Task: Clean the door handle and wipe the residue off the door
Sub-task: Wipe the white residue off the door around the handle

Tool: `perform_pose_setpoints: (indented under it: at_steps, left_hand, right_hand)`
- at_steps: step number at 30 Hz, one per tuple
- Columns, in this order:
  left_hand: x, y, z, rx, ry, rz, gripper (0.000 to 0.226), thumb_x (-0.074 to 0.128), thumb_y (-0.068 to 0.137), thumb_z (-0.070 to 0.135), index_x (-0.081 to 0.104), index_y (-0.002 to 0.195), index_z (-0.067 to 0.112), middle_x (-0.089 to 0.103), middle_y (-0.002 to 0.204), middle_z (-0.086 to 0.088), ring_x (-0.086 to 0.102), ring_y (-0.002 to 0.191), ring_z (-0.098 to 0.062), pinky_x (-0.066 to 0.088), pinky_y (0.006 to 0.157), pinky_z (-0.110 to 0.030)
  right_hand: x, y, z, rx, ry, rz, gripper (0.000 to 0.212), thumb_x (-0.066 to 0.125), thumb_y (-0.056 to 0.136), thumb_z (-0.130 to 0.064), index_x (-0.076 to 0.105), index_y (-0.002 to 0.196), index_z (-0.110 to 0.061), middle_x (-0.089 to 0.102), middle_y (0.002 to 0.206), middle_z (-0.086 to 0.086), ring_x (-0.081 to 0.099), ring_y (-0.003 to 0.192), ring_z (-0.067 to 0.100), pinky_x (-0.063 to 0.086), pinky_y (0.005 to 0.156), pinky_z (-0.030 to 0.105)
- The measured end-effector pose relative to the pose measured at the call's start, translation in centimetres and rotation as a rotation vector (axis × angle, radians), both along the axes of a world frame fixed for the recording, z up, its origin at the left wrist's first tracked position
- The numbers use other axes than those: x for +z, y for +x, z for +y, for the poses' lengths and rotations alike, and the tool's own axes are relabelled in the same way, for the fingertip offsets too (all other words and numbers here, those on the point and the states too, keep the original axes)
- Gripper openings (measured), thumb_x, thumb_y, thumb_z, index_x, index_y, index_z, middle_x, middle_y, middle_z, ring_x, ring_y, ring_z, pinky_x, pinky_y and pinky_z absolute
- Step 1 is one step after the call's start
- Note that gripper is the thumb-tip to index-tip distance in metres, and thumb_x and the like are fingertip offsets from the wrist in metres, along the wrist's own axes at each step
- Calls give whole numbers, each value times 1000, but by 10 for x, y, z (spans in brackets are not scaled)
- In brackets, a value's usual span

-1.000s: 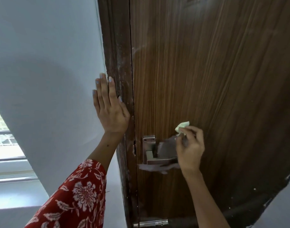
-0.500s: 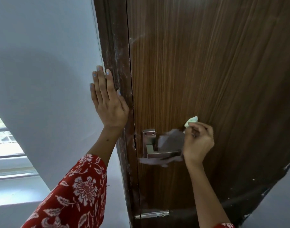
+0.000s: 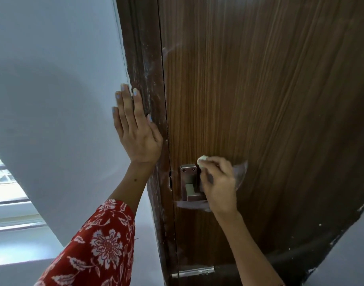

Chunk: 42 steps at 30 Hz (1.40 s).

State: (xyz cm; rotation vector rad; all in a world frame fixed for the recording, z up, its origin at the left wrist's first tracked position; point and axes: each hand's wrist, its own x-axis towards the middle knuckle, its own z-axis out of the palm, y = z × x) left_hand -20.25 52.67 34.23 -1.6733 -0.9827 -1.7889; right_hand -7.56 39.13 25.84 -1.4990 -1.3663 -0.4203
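Right hand [image 3: 217, 182] pinching wad [image 3: 202, 158], scrubbing door handle [image 3: 189, 182]; left hand [image 3: 135, 131] flat, open; next, likely residue [image 3: 192, 204] below.

Seen from head height, facing forward and slightly down, close against the wooden door [image 3: 259, 100]; wide-angle bend at edges; wall [image 3: 53, 79] left, handle [image 3: 189, 182] low centre.

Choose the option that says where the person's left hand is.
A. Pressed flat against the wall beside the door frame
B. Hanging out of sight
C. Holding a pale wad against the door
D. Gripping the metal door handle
A: the left hand lies open and flat on the wall by the door frame, while the right hand holds the pale wad at the door handle.
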Motion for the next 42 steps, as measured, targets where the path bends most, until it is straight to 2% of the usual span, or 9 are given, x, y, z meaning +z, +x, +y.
perform_pose_setpoints:
  at_steps: [12, 15, 20, 26, 29, 31, 34, 39, 42]
  left_hand:
    - [1, 0, 0, 8, 7, 1, 47, 27, 100, 23, 36, 142, 1, 40, 146, -25, 33, 138, -39, 17, 118, -42]
    - [2, 0, -3, 20, 8, -8, 47, 30, 99, 20, 40, 140, -1, 42, 144, -25, 35, 137, -40, 13, 119, -38]
    - [4, 0, -4, 40, 11, -11, 45, 36, 97, 16, 42, 138, -2, 44, 143, -26, 38, 135, -41, 16, 118, -39]
    - [4, 1, -4, 44, 4, -13, 46, 32, 98, 19, 42, 138, -2, 43, 143, -26, 37, 135, -41, 16, 117, -40]
    - [3, 0, -3, 39, 6, -15, 47, 31, 99, 19, 41, 139, -2, 42, 144, -27, 36, 136, -41, 19, 117, -43]
    - [3, 0, -2, 35, 12, -14, 47, 31, 99, 18, 40, 140, -3, 42, 144, -27, 36, 136, -42, 21, 116, -45]
    - [2, 1, -3, 35, 16, -16, 47, 32, 98, 17, 39, 140, -2, 41, 145, -27, 34, 137, -41, 17, 117, -42]
    - [1, 1, -2, 38, 15, -22, 46, 32, 98, 17, 38, 141, -1, 40, 146, -26, 34, 137, -41, 16, 118, -42]
    - [1, 1, -1, 40, 33, -17, 47, 33, 98, 16, 37, 141, -1, 40, 146, -26, 34, 137, -40, 17, 117, -42]
  right_hand:
    - [-19, 10, -4, -85, 21, 105, 16, 67, 80, -3, 67, 96, -4, 58, 108, 14, 58, 98, 23, 52, 84, 38]
    - [-17, 18, -6, -222, 145, 309, 19, 66, 79, 2, 66, 97, -2, 57, 110, 15, 58, 99, 22, 48, 86, 22]
    - [-23, 21, -10, -107, -38, 111, 18, 65, 80, -1, 68, 98, -3, 57, 110, 12, 57, 101, 19, 50, 88, 31]
    - [-19, 45, -16, -252, 154, 441, 18, 64, 82, -1, 68, 99, -4, 59, 107, 11, 56, 94, 9, 46, 77, 10]
    - [-20, 50, -19, -155, 65, 360, 19, 64, 81, 2, 69, 98, -3, 58, 107, 11, 56, 96, 11, 49, 82, 22]
    - [-18, 60, -20, -216, 121, 488, 19, 64, 82, 0, 68, 99, -4, 58, 108, 8, 58, 96, 14, 52, 82, 27]
    - [-10, 60, -17, -312, 228, 760, 20, 64, 83, -3, 68, 102, -8, 58, 111, 7, 60, 97, 14, 51, 79, 21]
    - [-17, 54, -16, -210, 131, 654, 20, 66, 81, -2, 68, 100, -9, 59, 111, 7, 59, 94, 10, 49, 74, 11]
    - [-9, 67, -15, -365, 247, 969, 19, 63, 85, -6, 66, 103, -11, 60, 114, 8, 58, 90, 6, 45, 67, 8]
